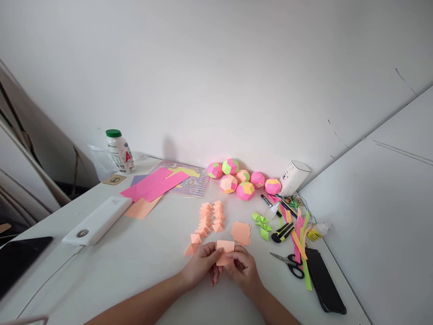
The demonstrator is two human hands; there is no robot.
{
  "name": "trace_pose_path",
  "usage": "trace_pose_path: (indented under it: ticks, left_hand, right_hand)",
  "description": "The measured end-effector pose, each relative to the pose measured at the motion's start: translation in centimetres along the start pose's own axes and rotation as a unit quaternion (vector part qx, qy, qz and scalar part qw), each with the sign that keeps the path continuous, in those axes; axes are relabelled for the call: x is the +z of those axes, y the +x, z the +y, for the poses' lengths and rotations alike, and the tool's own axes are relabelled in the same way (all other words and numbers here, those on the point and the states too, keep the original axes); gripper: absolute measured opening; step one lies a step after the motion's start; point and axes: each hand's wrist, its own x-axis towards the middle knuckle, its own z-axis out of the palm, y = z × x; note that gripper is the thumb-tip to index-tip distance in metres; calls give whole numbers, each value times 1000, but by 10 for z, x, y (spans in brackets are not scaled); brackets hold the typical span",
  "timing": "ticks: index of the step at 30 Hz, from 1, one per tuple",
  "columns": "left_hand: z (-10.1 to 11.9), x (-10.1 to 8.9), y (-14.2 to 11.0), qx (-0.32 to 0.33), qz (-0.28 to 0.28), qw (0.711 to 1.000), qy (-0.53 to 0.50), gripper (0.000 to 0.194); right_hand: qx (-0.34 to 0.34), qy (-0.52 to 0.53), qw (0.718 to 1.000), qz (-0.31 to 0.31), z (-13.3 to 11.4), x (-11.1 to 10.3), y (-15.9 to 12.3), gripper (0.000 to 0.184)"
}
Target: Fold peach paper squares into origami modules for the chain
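Observation:
A small square sheet of peach paper is held up between both hands above the near part of the table. My left hand pinches its left edge, thumb in front. My right hand grips the right side the same way. Just beyond lies a loose stack of peach paper squares. Folded peach paper units stand in two rows ahead of my left hand, with a few more closer to it. Several folded green units lie to the right of the stack.
Several paper balls rest by the wall. At right are a box cutter, scissors, paper strips, a glue bottle and a black phone-like case. A white power bank, pink sheets and a bottle occupy the left.

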Motion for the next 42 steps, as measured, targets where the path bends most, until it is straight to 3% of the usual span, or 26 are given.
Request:
trace_pose_path:
  ticks: [5, 9, 23, 42]
  left_hand:
    - [-4, 1, 0, -6, -16, 999, 33, 38]
    - [-4, 1, -2, -3, -27, 999, 33, 38]
    - [-5, -2, -1, 7, -32, 999, 32, 28]
    - [-5, -2, -2, 6, -31, 998, 51, 31]
  right_hand:
    - [40, -41, 998, 26, -3, -2, 2, 11]
    - [84, -1, 996, 36, -1, -2, 3, 14]
    - [112, 70, 990, 51, -2, -2, 5, 3]
    - [133, 27, 989, 53, -5, -1, 4, 14]
